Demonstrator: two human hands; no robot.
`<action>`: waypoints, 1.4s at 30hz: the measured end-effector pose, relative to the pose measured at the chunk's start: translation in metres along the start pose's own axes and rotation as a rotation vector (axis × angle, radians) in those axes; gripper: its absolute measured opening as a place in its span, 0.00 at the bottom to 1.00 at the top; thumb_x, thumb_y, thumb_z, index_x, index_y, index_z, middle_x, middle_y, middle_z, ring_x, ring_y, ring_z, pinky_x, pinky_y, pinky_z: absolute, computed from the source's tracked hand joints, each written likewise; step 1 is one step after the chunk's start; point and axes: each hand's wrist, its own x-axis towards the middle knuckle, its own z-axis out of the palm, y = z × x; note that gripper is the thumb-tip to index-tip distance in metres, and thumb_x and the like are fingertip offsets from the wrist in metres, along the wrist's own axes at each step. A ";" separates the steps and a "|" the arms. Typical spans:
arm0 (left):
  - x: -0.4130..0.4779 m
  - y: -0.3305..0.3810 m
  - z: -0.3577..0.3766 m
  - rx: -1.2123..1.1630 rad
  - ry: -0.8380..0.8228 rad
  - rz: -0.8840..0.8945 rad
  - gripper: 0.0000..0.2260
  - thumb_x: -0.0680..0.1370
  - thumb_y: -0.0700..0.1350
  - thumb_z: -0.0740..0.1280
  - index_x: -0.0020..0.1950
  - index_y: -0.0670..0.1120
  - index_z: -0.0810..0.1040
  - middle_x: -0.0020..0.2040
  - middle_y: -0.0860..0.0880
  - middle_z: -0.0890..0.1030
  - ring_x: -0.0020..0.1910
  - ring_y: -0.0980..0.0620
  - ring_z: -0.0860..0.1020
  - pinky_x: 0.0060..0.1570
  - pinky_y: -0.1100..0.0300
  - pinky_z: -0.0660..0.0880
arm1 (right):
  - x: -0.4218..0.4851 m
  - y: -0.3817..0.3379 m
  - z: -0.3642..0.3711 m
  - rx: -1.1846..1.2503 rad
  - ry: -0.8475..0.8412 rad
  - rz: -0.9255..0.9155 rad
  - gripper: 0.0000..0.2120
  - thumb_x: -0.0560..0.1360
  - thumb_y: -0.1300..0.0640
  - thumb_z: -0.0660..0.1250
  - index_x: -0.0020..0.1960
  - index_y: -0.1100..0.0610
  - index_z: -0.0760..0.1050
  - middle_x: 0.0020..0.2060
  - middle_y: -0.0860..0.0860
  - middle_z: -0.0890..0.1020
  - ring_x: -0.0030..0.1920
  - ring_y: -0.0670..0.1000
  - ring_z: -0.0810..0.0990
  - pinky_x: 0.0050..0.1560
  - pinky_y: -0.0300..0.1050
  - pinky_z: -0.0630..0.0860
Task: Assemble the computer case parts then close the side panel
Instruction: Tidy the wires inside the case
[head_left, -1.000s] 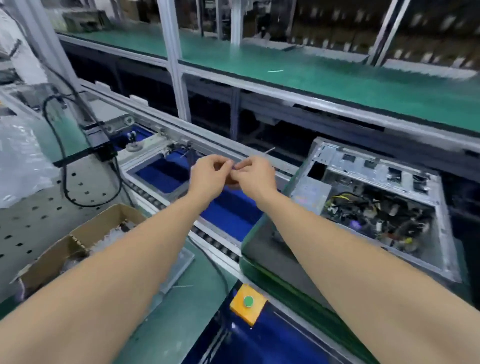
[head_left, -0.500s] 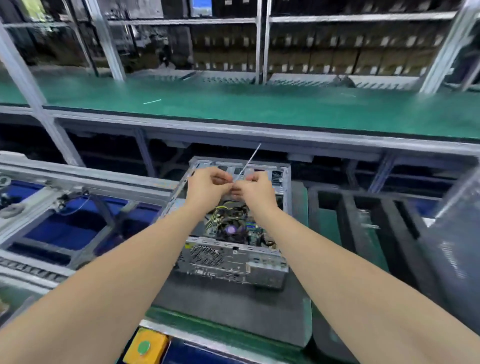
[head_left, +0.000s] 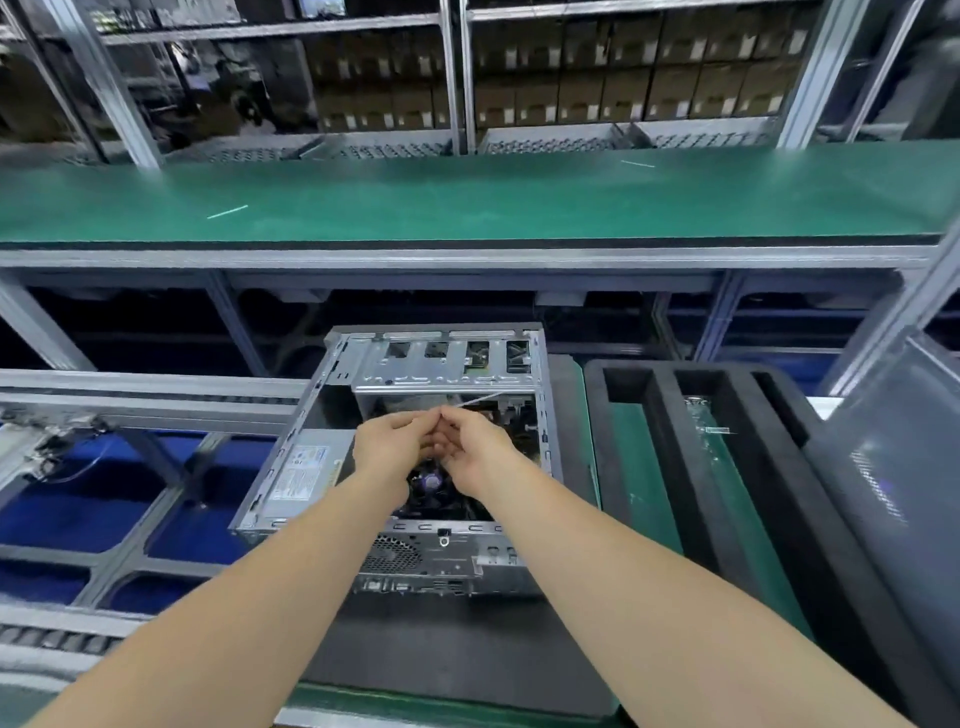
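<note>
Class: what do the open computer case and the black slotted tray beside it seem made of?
Open silvery computer case: likely bare sheet steel; punched holes, folded edges, dull sheen. Black slotted tray: probably foam; matt, thick rounded walls.

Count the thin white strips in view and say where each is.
3. One strip lies left on the green shelf; another lies far right on it; a third is pinched by the left hand and right hand over the computer case. More may be hidden.
</note>
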 end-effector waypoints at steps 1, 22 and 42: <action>0.004 -0.004 0.000 -0.039 0.022 -0.047 0.05 0.74 0.40 0.76 0.46 0.39 0.86 0.41 0.40 0.87 0.38 0.46 0.85 0.38 0.58 0.81 | 0.002 0.003 0.002 -0.028 0.040 -0.013 0.04 0.78 0.64 0.72 0.45 0.64 0.82 0.34 0.56 0.84 0.29 0.50 0.80 0.30 0.41 0.76; 0.054 -0.024 0.069 0.044 -0.286 -0.199 0.12 0.80 0.37 0.60 0.37 0.38 0.74 0.28 0.49 0.80 0.26 0.50 0.77 0.29 0.63 0.70 | -0.001 0.017 -0.010 -0.806 0.637 -0.554 0.08 0.84 0.58 0.60 0.62 0.57 0.67 0.52 0.57 0.82 0.49 0.57 0.82 0.42 0.48 0.75; 0.056 -0.026 0.052 0.154 -0.533 -0.069 0.16 0.79 0.35 0.60 0.32 0.45 0.63 0.31 0.44 0.73 0.28 0.47 0.68 0.36 0.51 0.67 | 0.021 0.014 -0.025 -0.151 0.386 -0.262 0.21 0.88 0.54 0.56 0.80 0.58 0.61 0.30 0.53 0.82 0.28 0.49 0.75 0.27 0.42 0.69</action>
